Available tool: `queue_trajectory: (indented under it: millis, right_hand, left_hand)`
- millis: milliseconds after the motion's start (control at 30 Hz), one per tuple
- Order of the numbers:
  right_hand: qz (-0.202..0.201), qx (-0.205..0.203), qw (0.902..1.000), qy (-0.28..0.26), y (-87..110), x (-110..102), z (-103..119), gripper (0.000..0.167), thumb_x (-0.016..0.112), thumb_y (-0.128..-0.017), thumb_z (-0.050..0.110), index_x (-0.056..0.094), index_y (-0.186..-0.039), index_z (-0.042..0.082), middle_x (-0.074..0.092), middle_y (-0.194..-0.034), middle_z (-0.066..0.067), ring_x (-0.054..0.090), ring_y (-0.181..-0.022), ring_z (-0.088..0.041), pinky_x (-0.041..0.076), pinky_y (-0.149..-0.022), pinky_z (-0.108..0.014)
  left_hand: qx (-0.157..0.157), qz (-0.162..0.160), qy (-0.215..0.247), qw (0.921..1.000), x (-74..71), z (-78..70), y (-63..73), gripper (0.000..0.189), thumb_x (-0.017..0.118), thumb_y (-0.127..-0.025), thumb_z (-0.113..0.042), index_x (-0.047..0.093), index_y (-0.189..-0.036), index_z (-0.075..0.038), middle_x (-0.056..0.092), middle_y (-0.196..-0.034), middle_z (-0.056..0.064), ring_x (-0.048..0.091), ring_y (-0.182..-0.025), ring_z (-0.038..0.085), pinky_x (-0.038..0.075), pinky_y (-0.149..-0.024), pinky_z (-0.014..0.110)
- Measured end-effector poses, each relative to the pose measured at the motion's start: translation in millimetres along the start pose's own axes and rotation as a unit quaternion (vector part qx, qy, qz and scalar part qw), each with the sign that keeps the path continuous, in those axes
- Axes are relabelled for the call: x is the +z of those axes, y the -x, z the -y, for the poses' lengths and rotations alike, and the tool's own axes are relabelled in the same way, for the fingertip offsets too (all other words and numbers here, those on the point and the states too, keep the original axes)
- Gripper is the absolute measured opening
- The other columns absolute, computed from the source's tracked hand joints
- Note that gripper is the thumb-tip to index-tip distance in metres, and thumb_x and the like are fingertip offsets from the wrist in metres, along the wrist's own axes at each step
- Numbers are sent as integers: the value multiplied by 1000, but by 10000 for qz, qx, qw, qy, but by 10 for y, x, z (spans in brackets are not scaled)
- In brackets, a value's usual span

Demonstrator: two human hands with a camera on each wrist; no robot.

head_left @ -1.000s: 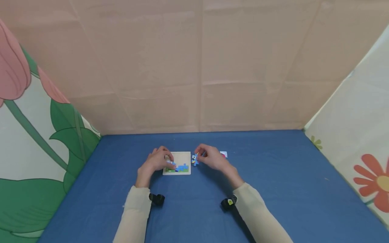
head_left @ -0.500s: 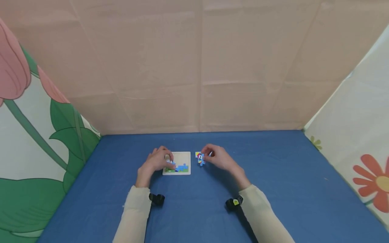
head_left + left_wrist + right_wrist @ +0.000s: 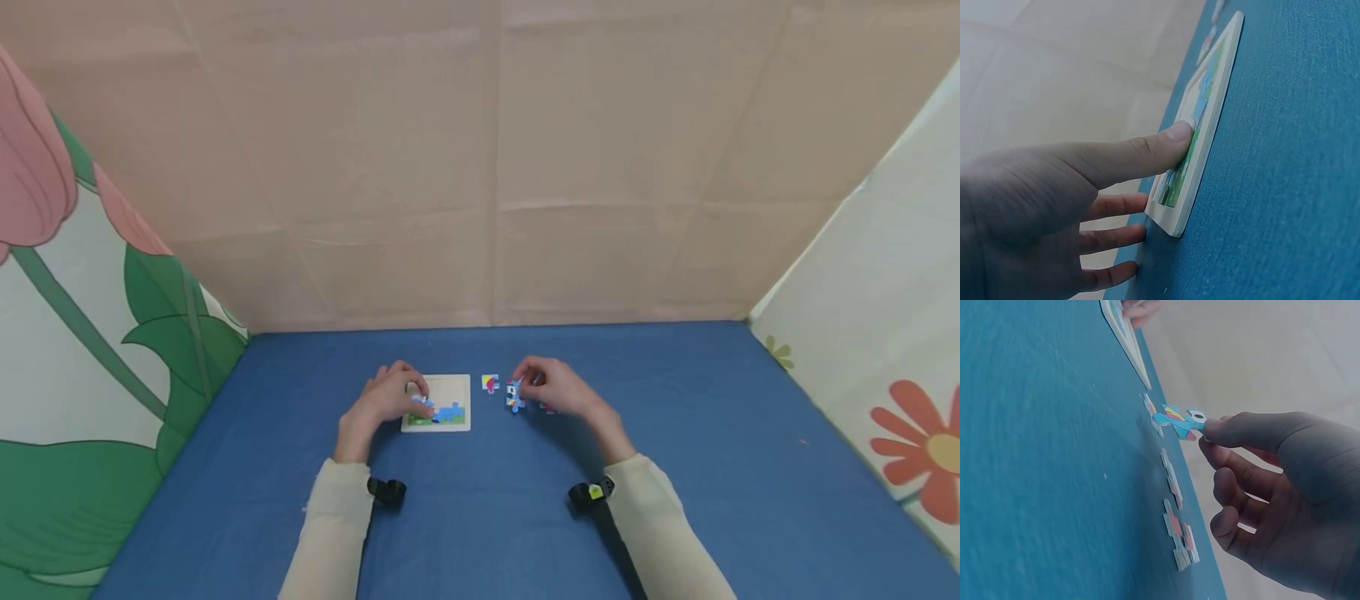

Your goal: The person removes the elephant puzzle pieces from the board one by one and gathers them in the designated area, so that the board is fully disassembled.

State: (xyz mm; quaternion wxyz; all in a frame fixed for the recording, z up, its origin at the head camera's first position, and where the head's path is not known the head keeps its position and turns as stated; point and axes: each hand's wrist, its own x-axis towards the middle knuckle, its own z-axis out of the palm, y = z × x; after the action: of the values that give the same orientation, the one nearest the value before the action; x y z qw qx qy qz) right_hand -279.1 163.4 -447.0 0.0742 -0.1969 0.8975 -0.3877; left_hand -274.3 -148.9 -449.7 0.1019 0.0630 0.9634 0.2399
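Observation:
In the head view, a pale square puzzle board (image 3: 452, 388) lies on the blue table, with blue and green pieces fitted along its near side. My left hand (image 3: 384, 397) rests at its left edge. The left wrist view shows that thumb (image 3: 1166, 145) pressing straight onto the pieces, the other fingers extended by the edge. To the right of the board, my right hand (image 3: 561, 388) pinches a blue puzzle piece (image 3: 1179, 423) with a white eye and rainbow stripes between thumb and forefinger, above the table.
A loose yellow, white and pink puzzle piece (image 3: 490, 383) lies just right of the board. Several more loose pieces (image 3: 1172, 479) lie beneath and beside my right hand, partly hidden in the head view. A beige cloth wall (image 3: 495, 208) stands behind the blue table (image 3: 480, 533).
My right hand has moved right, away from the board, carrying the blue puzzle piece. This uncovers the loose yellow and pink piece. My left hand stays in place on the board.

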Motion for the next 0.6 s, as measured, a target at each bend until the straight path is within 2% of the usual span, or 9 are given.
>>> queue_trajectory:
  millis: [167,333,600]
  right_hand:
    - [108,-12,9999,78,17,-35,-37,14,65,-94,10,66,-108,8,65,-90,-5,56,-69,-16,49,-60,-32]
    - [220,87,9996,157,34,-52,-56,14,65,-93,11,66,-107,9,64,-89,-5,56,-69,-16,49,-61,-31]
    - [317,230,9990,195,25,-70,-117,13,67,-91,10,68,-104,9,65,-88,-3,56,-74,-16,49,-64,-30]
  left_hand:
    - [-33,-8,62,10000,-7,3,9,22,86,-76,-38,71,-87,-24,50,-137,8,38,-130,33,26,-113,61]
    - [-42,-7,104,9999,-7,10,10,23,86,-76,-38,71,-85,-24,51,-136,8,39,-130,33,26,-113,61]
    - [-25,16,24,10000,-9,12,12,25,85,-77,-39,71,-91,-23,50,-136,7,39,-130,33,26,-113,61]
